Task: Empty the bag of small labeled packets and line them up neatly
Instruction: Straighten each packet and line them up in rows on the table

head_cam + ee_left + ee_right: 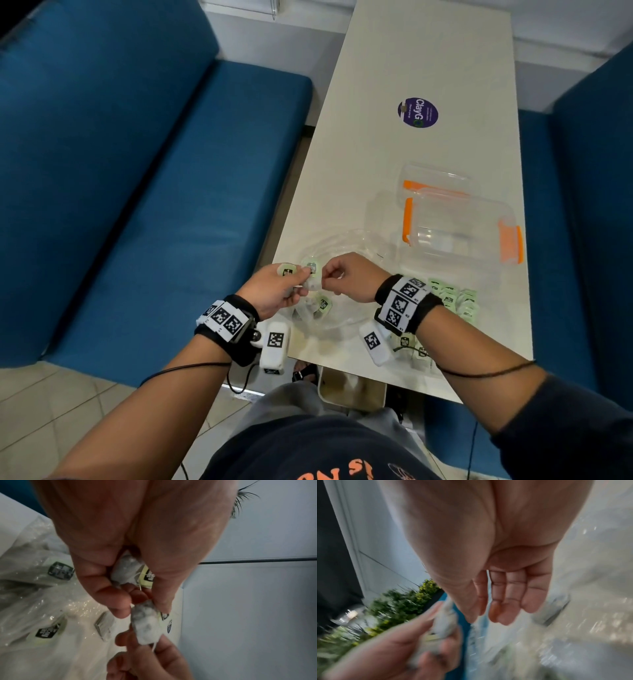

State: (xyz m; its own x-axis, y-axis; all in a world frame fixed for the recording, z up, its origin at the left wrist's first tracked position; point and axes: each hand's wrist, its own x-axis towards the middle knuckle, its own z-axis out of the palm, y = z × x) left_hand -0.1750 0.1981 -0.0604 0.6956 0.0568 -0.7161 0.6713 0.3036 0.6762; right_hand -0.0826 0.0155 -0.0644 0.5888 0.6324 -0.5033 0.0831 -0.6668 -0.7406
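Observation:
Both hands hover over a clear plastic bag [346, 317] at the table's near left corner. My left hand [301, 281] grips two small white packets with green labels, one [126, 573] against its palm and one [147, 622] at its fingertips. My right hand [325, 275] pinches the lower end of that second packet [312, 269]. Several more packets [60, 570] lie inside the bag [34, 601]. A group of packets [452, 298] lies on the table behind my right wrist. The right wrist view is blurred and shows my right hand [481, 616] beside the held packet [445, 619].
Two clear containers with orange clips [459, 226] stand just beyond the bag. A few packets [407, 341] lie near the table's front edge [342, 368]. A purple round sticker [418, 112] is farther up the table. Blue benches [154, 205] flank the table.

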